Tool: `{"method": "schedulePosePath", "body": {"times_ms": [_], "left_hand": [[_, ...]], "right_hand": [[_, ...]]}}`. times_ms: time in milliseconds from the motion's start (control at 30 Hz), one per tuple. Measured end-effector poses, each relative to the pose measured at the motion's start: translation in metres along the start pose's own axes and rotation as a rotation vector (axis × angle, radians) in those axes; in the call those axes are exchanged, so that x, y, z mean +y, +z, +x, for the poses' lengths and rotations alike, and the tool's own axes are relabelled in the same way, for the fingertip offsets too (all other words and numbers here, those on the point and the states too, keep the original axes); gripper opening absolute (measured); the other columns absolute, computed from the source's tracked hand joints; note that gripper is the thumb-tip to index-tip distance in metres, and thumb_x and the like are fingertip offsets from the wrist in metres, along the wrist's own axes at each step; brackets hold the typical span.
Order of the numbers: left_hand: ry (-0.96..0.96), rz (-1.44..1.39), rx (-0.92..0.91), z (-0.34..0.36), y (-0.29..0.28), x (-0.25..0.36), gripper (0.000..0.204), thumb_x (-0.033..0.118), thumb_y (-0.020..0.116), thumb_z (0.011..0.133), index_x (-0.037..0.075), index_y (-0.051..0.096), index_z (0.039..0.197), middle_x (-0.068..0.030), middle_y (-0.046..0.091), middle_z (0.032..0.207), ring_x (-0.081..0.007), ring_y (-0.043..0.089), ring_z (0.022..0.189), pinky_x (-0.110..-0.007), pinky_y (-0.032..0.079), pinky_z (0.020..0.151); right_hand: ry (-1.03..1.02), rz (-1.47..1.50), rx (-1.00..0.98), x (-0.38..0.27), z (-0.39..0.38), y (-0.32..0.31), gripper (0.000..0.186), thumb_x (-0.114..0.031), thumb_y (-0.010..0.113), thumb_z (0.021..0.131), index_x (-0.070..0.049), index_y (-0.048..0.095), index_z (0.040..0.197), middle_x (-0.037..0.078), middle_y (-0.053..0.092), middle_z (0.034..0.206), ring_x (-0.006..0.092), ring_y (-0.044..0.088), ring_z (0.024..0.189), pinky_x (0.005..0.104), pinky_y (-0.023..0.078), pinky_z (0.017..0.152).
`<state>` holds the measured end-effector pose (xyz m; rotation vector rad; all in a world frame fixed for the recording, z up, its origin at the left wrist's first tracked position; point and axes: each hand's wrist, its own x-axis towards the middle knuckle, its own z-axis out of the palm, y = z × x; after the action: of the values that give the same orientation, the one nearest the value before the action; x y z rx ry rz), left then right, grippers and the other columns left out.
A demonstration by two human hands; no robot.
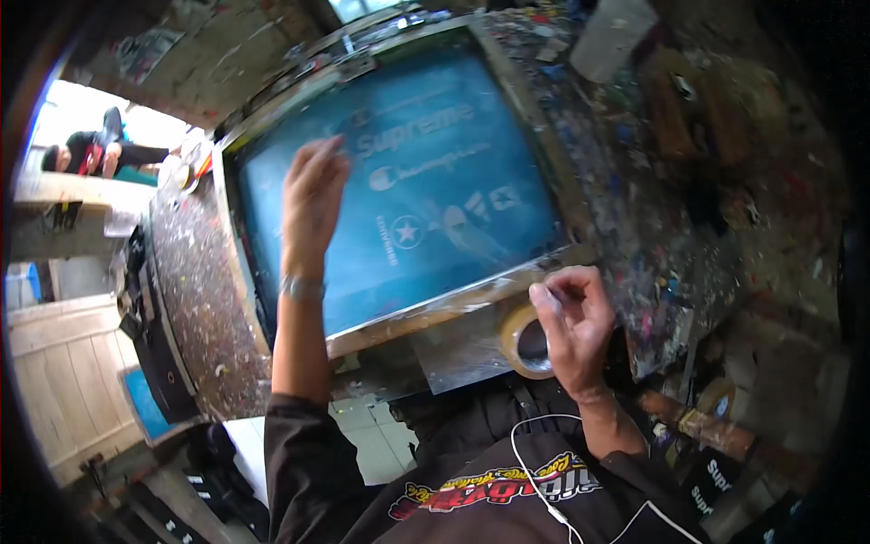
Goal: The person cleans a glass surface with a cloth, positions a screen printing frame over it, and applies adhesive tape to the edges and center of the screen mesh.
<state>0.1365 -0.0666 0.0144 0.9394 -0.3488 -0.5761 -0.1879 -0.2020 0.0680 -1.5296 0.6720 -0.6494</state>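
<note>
A screen-printing frame point(408, 317) with blue mesh point(317, 263) lies tilted across the bench before me. Pale lettering and emblems show in the mesh. Over its left part hangs my left hand point(315, 181), the fingers drawn together in a pinch and slightly blurred; anything between them is too small to make out. My right hand point(578, 326) is held up at the frame's near right corner, thumb and curled fingers closed together, their contents hidden. Just left of that hand sits a roll of tape point(509, 341), partly covered by it. Whether my left fingers touch the mesh, I cannot tell.
Paint-spattered bench top point(195, 263) surrounds the frame. A metal hinge clamp point(355, 65) grips its far edge. Beyond the right side lies a whitish sheet point(613, 38). Another person point(100, 150) is in the background at far left. A white earphone cable point(517, 444) hangs across my shirt.
</note>
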Motion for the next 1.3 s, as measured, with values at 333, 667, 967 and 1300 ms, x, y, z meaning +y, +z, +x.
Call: {"method": "schedulePosePath", "body": {"times_ms": [333,667,967,1300], "left_hand": [[0.529,1.403,0.063,0.074,0.017,-0.079,0.015,0.015,0.076,0.08,0.008,0.072,0.093,-0.0126,0.062,0.123,-0.0337,0.051,0.117,-0.042,0.041,0.101],[0.505,1.411,0.064,0.078,0.015,-0.09,0.011,0.017,0.075,0.081,0.012,0.073,0.091,-0.0126,0.058,0.128,-0.0346,0.047,0.124,-0.044,0.038,0.104],[0.669,1.438,-0.055,0.064,0.016,-0.08,0.071,0.029,0.088,0.071,0.004,0.046,0.123,-0.0225,0.039,0.143,-0.0415,0.038,0.132,-0.05,0.034,0.11],[0.558,1.386,-0.732,-0.061,0.045,-0.078,0.065,0.052,0.078,0.076,0.002,0.049,0.106,-0.0227,0.045,0.127,-0.0439,0.039,0.124,-0.054,0.031,0.109]], "right_hand": [[-0.318,-0.787,-0.127,0.052,0.009,0.05,0.034,-0.011,0.073,0.085,-0.009,0.056,0.114,-0.002,0.057,0.073,0.0188,0.056,0.077,0.0411,0.033,0.082],[-0.306,-0.8,-0.179,0.047,0.013,0.053,0.04,-0.01,0.076,0.082,-0.009,0.056,0.118,-0.004,0.056,0.068,0.0169,0.055,0.072,0.0408,0.032,0.081],[-0.324,-0.775,-0.171,0.048,0.015,0.052,0.041,-0.01,0.076,0.082,-0.008,0.057,0.119,-0.005,0.057,0.067,0.0162,0.056,0.073,0.0414,0.032,0.084],[-0.324,-0.703,-0.176,0.045,0.01,0.046,0.031,-0.019,0.072,0.088,-0.009,0.06,0.115,-0.004,0.057,0.066,0.016,0.056,0.065,0.041,0.033,0.086]]}}
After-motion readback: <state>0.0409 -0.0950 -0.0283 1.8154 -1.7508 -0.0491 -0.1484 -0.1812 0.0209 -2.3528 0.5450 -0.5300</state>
